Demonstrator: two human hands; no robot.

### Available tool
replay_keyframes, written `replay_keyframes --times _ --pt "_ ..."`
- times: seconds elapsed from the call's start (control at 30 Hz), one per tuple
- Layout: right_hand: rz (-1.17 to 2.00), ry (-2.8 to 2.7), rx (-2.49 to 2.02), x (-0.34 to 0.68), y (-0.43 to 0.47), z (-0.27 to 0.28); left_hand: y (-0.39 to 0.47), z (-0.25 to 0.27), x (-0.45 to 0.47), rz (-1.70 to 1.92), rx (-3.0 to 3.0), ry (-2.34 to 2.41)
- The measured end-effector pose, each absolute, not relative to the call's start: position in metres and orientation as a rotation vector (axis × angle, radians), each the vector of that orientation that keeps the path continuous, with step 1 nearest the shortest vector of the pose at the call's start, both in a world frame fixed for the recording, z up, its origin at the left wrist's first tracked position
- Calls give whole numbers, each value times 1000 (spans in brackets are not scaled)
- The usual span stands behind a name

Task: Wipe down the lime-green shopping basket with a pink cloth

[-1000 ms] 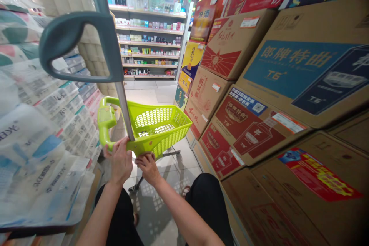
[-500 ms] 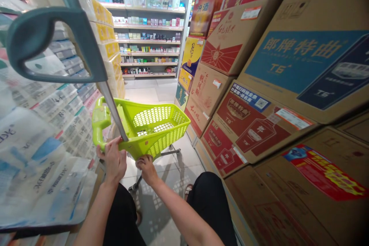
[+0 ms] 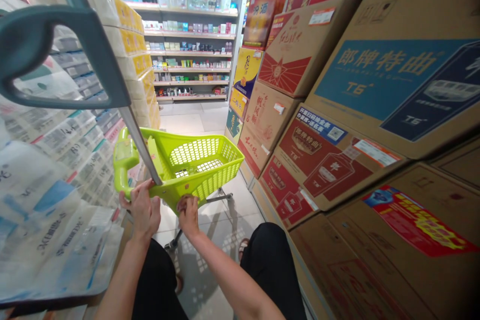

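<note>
A lime-green plastic shopping basket (image 3: 210, 162) on a wheeled metal frame stands in a narrow store aisle. Its grey pull handle (image 3: 48, 55) rises on a metal rod toward the camera at upper left. My left hand (image 3: 144, 210) grips the basket's near rim beside the base of the rod. Just to its right, my right hand (image 3: 187, 215) is closed on the basket's near bottom edge. My legs in black trousers (image 3: 270, 260) show below, in a crouch.
Stacked cardboard liquor cartons (image 3: 337, 110) wall the right side. Plastic-wrapped tissue packs (image 3: 48, 170) fill the left. Tiled floor (image 3: 195, 120) runs ahead to shelves of small goods (image 3: 191, 60).
The basket and its grey handle have shifted left in view and slightly nearer. Both hands stayed on the basket's near edge and moved with it.
</note>
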State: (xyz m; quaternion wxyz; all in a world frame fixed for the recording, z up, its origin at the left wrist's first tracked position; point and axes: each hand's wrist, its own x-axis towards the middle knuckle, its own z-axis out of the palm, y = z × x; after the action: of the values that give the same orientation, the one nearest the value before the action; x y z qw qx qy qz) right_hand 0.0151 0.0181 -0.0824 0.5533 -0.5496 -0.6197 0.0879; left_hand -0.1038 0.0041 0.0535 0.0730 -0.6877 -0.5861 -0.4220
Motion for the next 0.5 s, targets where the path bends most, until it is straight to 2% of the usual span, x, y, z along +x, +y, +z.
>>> replay_keyframes --times 0.17,0.37,0.5 --pt "202 -1475 -1178 10 28 -60 4 52 -104 -1262 -2058 -1759" --pt "172 -1719 -1094 48 23 -102 0 51 -107 -1212 -2092 -1715" --pt "183 -1621 -1140 55 33 -75 2 48 -106 -1221 -2055 -1685"
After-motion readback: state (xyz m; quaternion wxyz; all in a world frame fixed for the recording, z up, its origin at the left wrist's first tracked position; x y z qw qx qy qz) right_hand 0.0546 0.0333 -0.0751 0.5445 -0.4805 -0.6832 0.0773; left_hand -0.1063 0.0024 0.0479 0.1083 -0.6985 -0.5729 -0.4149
